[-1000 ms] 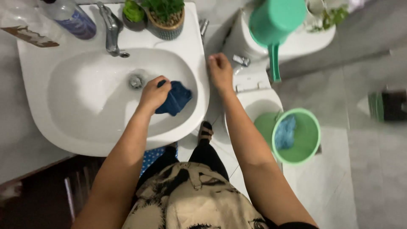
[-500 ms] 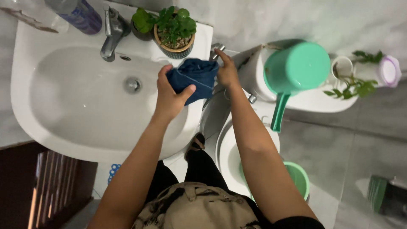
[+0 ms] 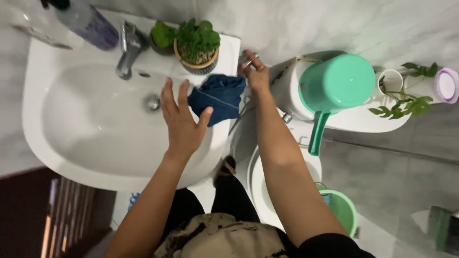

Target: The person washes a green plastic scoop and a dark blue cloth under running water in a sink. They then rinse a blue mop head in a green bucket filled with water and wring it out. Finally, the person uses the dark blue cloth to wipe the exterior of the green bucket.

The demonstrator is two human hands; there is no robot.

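Your cloth (image 3: pixel 217 99) is a dark blue piece of fabric, crumpled and loosely folded, with a paler seam line running across its folds. It sits just above the centre of the frame, draped over the right rim of the white sink (image 3: pixel 71 157), with its lower edge hanging towards the basin. Your left hand (image 3: pixel 184 122) lies spread open against its left side, thumb touching the fabric. Your right hand (image 3: pixel 256 71) rests at its upper right corner.
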